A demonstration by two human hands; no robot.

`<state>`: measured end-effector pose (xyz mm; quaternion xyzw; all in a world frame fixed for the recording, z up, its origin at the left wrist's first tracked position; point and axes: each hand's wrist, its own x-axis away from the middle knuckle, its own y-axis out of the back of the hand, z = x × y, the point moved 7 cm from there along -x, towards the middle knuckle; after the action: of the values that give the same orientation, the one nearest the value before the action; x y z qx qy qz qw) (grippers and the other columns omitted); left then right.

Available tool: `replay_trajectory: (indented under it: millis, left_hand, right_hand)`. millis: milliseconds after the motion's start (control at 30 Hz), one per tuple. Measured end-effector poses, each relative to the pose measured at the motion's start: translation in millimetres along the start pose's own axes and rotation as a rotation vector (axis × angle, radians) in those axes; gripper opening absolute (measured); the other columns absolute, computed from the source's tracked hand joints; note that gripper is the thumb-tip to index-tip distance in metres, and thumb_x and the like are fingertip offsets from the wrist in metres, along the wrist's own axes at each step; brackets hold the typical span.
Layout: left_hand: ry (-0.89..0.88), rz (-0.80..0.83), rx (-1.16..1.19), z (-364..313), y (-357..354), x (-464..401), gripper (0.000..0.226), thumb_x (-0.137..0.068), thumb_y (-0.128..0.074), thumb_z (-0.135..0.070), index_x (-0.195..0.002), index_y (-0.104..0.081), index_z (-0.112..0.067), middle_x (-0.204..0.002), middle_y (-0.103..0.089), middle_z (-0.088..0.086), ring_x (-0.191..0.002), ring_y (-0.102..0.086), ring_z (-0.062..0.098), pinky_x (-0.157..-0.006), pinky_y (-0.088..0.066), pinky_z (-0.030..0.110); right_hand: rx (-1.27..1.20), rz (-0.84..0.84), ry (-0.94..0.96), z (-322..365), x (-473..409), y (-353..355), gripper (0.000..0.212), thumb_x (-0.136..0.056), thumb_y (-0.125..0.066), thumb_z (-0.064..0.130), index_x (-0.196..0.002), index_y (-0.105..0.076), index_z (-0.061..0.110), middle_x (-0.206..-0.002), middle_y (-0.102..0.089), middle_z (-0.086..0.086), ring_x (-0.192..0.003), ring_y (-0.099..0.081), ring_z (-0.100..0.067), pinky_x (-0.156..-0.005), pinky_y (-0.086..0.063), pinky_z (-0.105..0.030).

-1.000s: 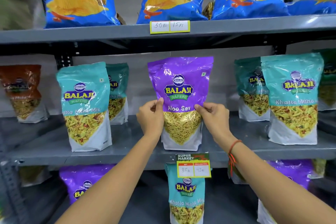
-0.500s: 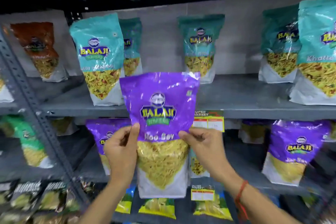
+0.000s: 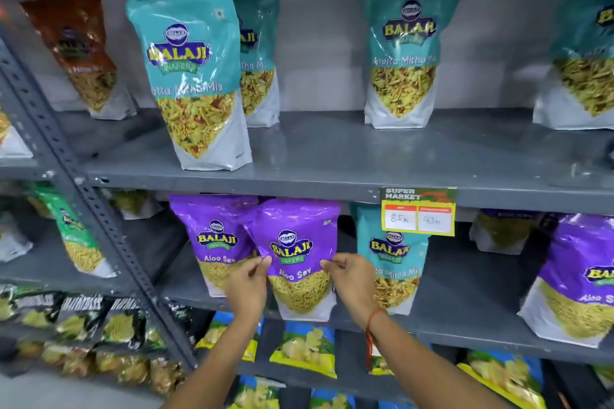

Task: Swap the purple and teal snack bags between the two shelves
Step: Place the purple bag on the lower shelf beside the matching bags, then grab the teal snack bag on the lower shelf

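Head view shows you pinching a glossy purple plastic snack pouch (image 3: 295, 256) by its two side edges, your left hand (image 3: 247, 289) at its 9 o'clock edge and your right hand (image 3: 352, 282) at its 3 o'clock edge, fingers closed on the film of both. Holding it at the sides keeps the flat-bottomed pouch upright, so its white base can meet the grey metal lower shelf (image 3: 465, 309) squarely; whether the base already touches the shelf, you cannot tell. It sits at centre frame, just beside a second purple pouch (image 3: 212, 242) at its 9 o'clock and a teal plastic pouch (image 3: 392, 256) at its 3 o'clock, overlapping the former. That teal one looks like the odd bag out here, likely the one to go up. At 12 o'clock, the grey upper shelf (image 3: 332, 156) carries upright teal pouches; the nearest (image 3: 192, 66) stands at 11 o'clock. The film is shiny and creased, with a clear window showing yellow snacks. A yellow price tag (image 3: 418, 212) hangs from the upper shelf's edge.
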<state>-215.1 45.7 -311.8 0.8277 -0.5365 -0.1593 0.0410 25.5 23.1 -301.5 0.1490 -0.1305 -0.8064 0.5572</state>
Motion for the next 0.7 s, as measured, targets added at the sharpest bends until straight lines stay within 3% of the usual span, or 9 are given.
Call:
replay_trajectory:
  millis: [100, 200, 300, 367, 400, 467, 567, 600, 700]
  left_hand:
    - [0.031, 0.008, -0.075, 19, -15, -17, 0.031, -0.079, -0.073, -0.042, -0.088, -0.078, -0.012, -0.078, -0.077, 0.013, -0.074, -0.072, 0.035, -0.073, -0.058, 0.049]
    - [0.023, 0.033, -0.108, 16, -20, -17, 0.024, -0.083, -0.073, -0.028, -0.089, -0.078, -0.006, -0.074, -0.075, 0.009, -0.07, -0.068, 0.031, -0.067, -0.051, 0.038]
    - [0.067, 0.045, -0.061, 23, -21, -16, 0.025, -0.084, -0.072, -0.022, -0.095, -0.077, 0.0, -0.075, -0.069, 0.001, -0.069, -0.062, 0.02, -0.069, -0.045, 0.03]
    - [0.076, 0.065, -0.069, 21, -22, -15, 0.025, -0.085, -0.071, -0.023, -0.097, -0.077, -0.002, -0.08, -0.07, 0.001, -0.069, -0.061, 0.012, -0.069, -0.043, 0.027]
    - [0.104, 0.069, -0.071, 21, -22, -12, 0.026, -0.086, -0.07, -0.025, -0.099, -0.076, -0.003, -0.085, -0.071, 0.002, -0.072, -0.06, 0.01, -0.071, -0.043, 0.027]
    - [0.158, 0.04, -0.047, 23, -21, -7, 0.028, -0.087, -0.07, -0.027, -0.105, -0.074, -0.005, -0.096, -0.074, 0.008, -0.08, -0.062, 0.014, -0.077, -0.043, 0.029]
    - [0.151, -0.11, 0.015, 8, -18, 12, 0.026, -0.086, -0.071, -0.022, -0.108, -0.071, -0.009, -0.102, -0.073, 0.011, -0.081, -0.063, 0.016, -0.077, -0.05, 0.03]
    - [0.098, -0.144, 0.052, -3, -20, 21, 0.024, -0.086, -0.071, -0.02, -0.107, -0.07, -0.01, -0.102, -0.072, 0.01, -0.078, -0.063, 0.014, -0.073, -0.054, 0.026]
    - [-0.059, -0.058, 0.13, -31, -46, 49, 0.021, -0.085, -0.071, -0.02, -0.106, -0.068, -0.017, -0.096, -0.068, 0.003, -0.077, -0.063, 0.004, -0.063, -0.054, 0.021]
  right_hand:
    - [-0.017, -0.006, -0.055, -12, -16, -11, 0.012, -0.082, -0.078, 0.02, -0.086, -0.083, 0.009, -0.08, -0.081, -0.009, -0.068, -0.069, -0.014, -0.053, -0.043, -0.004]
    - [0.031, 0.002, -0.067, -27, -20, -23, 0.019, -0.083, -0.077, 0.023, -0.072, -0.08, 0.007, -0.063, -0.075, -0.007, -0.06, -0.067, -0.018, -0.055, -0.046, -0.024]
    - [0.027, -0.009, -0.044, -37, -19, -26, 0.045, -0.086, -0.075, 0.023, -0.051, -0.054, 0.004, -0.047, -0.049, -0.005, -0.048, -0.043, -0.019, -0.045, -0.027, -0.022]
    - [0.03, -0.002, -0.046, -39, -20, -24, 0.047, -0.087, -0.074, 0.023, -0.049, -0.049, 0.011, -0.046, -0.05, -0.006, -0.046, -0.044, -0.02, -0.044, -0.03, -0.018]
    - [0.03, 0.012, -0.057, -42, -22, -25, 0.042, -0.087, -0.074, 0.025, -0.052, -0.056, 0.01, -0.049, -0.058, -0.007, -0.048, -0.053, -0.021, -0.047, -0.035, -0.015]
    - [-0.005, 0.045, -0.064, -41, -19, -23, 0.024, -0.085, -0.074, 0.032, -0.074, -0.076, 0.011, -0.071, -0.078, -0.006, -0.066, -0.071, -0.022, -0.063, -0.058, -0.03]
    - [-0.106, 0.013, -0.052, -45, -10, -9, 0.032, -0.075, -0.07, 0.051, -0.095, -0.08, 0.028, -0.089, -0.082, 0.005, -0.079, -0.076, -0.012, -0.072, -0.064, -0.045]
    - [-0.12, -0.023, -0.05, -43, -6, 1, 0.034, -0.075, -0.071, 0.052, -0.098, -0.079, 0.028, -0.089, -0.082, 0.005, -0.078, -0.075, -0.01, -0.072, -0.064, -0.041]
    - [-0.144, -0.223, -0.019, -38, 6, 46, 0.013, -0.084, -0.076, 0.036, -0.088, -0.078, 0.025, -0.074, -0.077, 0.002, -0.069, -0.069, 0.001, -0.062, -0.05, -0.009]
